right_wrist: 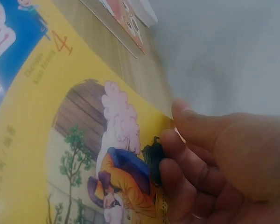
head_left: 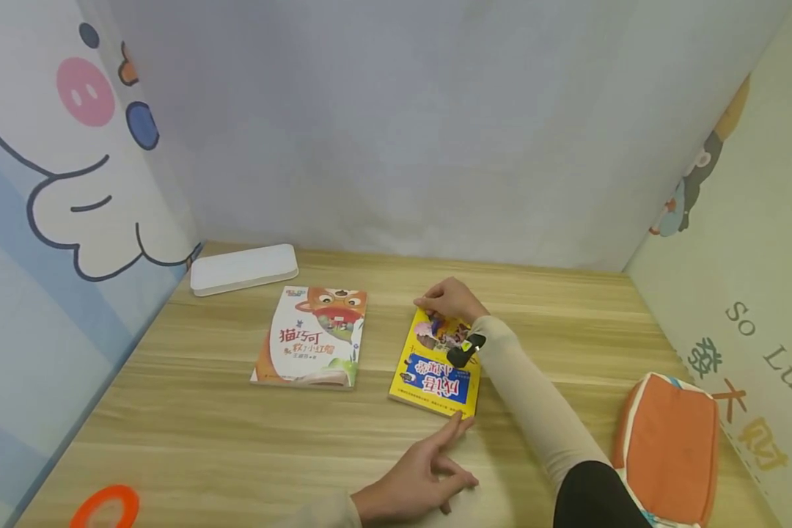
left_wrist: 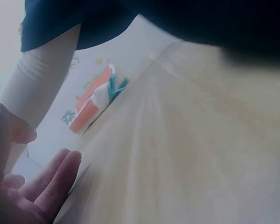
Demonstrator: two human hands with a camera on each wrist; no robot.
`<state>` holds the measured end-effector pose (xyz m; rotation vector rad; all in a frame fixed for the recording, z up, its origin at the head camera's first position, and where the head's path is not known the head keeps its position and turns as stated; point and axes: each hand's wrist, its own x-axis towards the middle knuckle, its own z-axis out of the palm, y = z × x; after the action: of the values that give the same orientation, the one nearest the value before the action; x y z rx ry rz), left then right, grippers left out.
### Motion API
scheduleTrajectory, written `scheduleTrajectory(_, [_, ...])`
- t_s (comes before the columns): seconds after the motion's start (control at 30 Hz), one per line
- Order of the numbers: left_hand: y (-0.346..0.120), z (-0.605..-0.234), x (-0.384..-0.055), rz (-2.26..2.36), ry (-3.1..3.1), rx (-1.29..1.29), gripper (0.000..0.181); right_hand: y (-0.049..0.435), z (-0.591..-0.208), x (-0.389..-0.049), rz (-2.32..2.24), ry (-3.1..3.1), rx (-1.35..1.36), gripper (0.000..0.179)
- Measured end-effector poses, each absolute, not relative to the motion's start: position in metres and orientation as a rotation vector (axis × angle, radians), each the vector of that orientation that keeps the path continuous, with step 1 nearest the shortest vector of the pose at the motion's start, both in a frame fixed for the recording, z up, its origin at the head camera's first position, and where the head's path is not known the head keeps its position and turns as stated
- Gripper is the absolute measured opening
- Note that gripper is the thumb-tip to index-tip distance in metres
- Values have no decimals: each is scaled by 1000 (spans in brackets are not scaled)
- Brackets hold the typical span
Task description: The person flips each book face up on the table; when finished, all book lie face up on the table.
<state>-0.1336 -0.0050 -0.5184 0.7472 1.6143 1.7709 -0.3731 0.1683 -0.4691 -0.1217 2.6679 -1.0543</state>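
Note:
A yellow book [head_left: 429,367] with a blue title panel lies on the table, its title upside down in the head view. My right hand [head_left: 454,299] pinches its far edge; in the right wrist view the thumb and fingers [right_wrist: 175,149] meet at the edge of the illustrated cover. The left hand [head_left: 416,477] is low over the table at the book's near edge, index finger extended to the near right corner. Whether that fingertip touches the book I cannot tell. In the left wrist view the fingers of this hand [left_wrist: 42,186] are loosely spread and hold nothing.
Left of the yellow book lies a white picture book [head_left: 313,337]. Behind that is a white case [head_left: 244,270] near the back wall. An orange pouch [head_left: 669,447] sits at the right edge, and an orange ring-shaped object [head_left: 128,506] at the front left. Printed cloth walls enclose the table.

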Motion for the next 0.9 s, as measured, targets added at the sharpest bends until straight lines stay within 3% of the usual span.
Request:
scheduleTrajectory(0.3, [-6, -522, -142, 1766, 1645, 718, 83, 177, -476, -367, -1057, 2645, -243, 38])
scheduleTrajectory(0.6, [-7, -523, -151, 1762, 1705, 684, 80, 184, -477, -356, -919, 2758, -401, 32])
scheduleTrajectory(0.9, [-12, -514, -161, 1573, 1871, 590, 81, 189, -477, -356, -770, 2724, -558, 44])
